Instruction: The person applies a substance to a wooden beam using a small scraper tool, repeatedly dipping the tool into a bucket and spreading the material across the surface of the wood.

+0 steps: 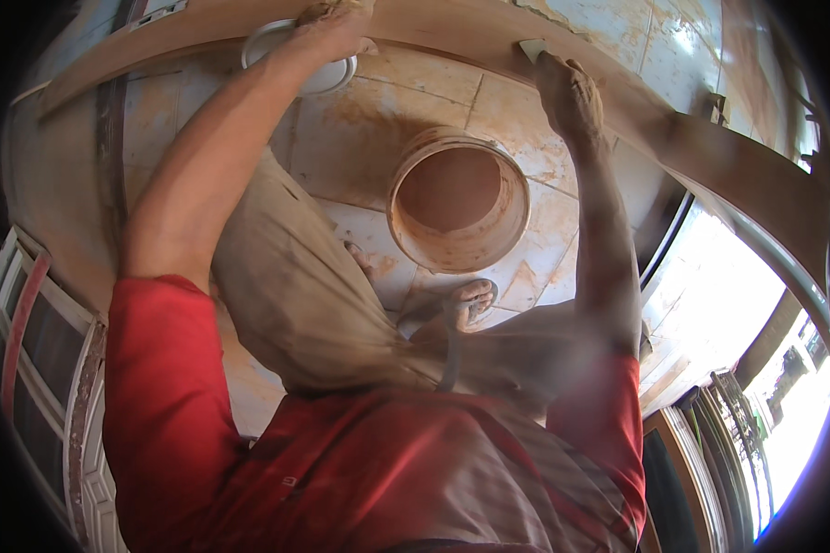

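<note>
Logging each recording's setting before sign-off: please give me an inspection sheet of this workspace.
Surface: tiled floor, smeared brown.
Job's things: long brown board; small flat-bladed scraper; open bucket, reddish brown inside; round whitish item, partly hidden by the left forearm.
Clutter: upright frames or panels grouped at lower right.
Grips: right grip holds the scraper at the board; left grip is near the top edge, contents unclear.
Cables: nothing seen.
Surroundings: pale barred frame at left; bright area at lower right.

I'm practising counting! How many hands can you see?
2. The left hand is at the top edge, near the white round thing; the right hand is farther right, holding a flat-bladed tool. No others show.
</note>
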### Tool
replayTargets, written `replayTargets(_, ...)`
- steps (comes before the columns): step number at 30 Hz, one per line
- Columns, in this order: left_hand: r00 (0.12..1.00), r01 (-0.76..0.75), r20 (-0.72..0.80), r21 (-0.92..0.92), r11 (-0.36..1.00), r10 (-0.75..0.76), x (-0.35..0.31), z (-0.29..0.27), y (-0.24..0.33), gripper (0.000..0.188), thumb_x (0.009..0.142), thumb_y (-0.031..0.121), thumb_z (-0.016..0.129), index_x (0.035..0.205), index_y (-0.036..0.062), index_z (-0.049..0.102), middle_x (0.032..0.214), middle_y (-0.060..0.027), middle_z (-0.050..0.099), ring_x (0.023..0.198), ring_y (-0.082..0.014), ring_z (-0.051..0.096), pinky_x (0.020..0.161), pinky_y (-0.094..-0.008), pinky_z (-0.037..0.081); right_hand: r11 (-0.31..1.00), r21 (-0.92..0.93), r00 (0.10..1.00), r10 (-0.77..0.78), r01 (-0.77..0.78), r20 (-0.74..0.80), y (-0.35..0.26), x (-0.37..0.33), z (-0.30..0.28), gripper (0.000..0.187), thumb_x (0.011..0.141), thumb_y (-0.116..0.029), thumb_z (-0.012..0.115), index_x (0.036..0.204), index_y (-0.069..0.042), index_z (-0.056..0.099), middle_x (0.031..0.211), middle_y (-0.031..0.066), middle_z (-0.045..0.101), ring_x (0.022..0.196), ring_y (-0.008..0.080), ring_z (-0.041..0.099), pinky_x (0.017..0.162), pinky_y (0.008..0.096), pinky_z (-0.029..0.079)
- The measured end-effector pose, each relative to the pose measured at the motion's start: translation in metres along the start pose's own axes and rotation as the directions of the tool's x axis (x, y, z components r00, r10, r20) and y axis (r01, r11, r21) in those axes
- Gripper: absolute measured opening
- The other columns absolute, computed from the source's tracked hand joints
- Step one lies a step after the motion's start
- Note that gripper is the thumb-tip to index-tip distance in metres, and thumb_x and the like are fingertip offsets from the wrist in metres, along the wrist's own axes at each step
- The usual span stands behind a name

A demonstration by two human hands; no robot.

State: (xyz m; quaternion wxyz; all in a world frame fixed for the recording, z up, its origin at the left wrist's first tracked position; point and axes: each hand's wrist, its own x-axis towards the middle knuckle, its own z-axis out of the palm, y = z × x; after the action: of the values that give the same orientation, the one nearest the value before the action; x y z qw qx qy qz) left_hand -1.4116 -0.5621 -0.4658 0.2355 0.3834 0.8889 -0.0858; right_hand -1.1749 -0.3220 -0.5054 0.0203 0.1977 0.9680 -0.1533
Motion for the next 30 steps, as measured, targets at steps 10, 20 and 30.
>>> replayTargets(10, 0.999, -0.031, -0.018, -0.005, 1.000, 0.031, 0.005, 0.006, -0.006, 0.104, 0.082, 0.028, 0.083, 0.160, -0.0001, 0.020, 0.107, -0.0310, 0.072, 0.102, -0.0425, 0.072, 0.087, -0.0515, 0.058, 0.992, 0.127, 0.995, -0.014, 0.027, -0.104, -0.025, -0.018, -0.008, 0.020, 0.098, -0.024, 0.063, 0.112, -0.011, 0.070, 0.102, 0.0184, 0.069, 0.092, 0.0396, 0.069, 0.078, 0.0497, 0.054)
replayTargets(20, 1.000, 0.010, 0.010, 0.028, 1.000, -0.010, 0.001, 0.002, 0.000, 0.109, 0.081, 0.035, 0.085, 0.161, 0.0012, 0.019, 0.114, -0.0311, 0.070, 0.107, -0.0419, 0.071, 0.089, -0.0527, 0.057, 0.654, 0.703, 0.958, 0.232, -0.281, 0.167, -0.048, -0.075, -0.058, 0.024, 0.100, -0.021, 0.058, 0.104, 0.002, 0.065, 0.080, 0.0096, 0.068, 0.067, 0.0141, 0.065, 0.063, 0.0301, 0.052)
replayTargets(30, 0.998, -0.047, -0.045, -0.062, 0.997, 0.044, -0.001, 0.011, -0.006, 0.113, 0.077, 0.034, 0.089, 0.160, -0.0012, 0.020, 0.120, -0.0327, 0.067, 0.116, -0.0432, 0.067, 0.096, -0.0516, 0.054, 0.751, 0.568, 0.941, 0.250, -0.337, 0.228, -0.099, -0.153, -0.088, 0.035, 0.090, -0.005, 0.074, 0.123, -0.004, 0.062, 0.094, 0.0132, 0.070, 0.077, 0.0211, 0.069, 0.069, 0.0369, 0.056)
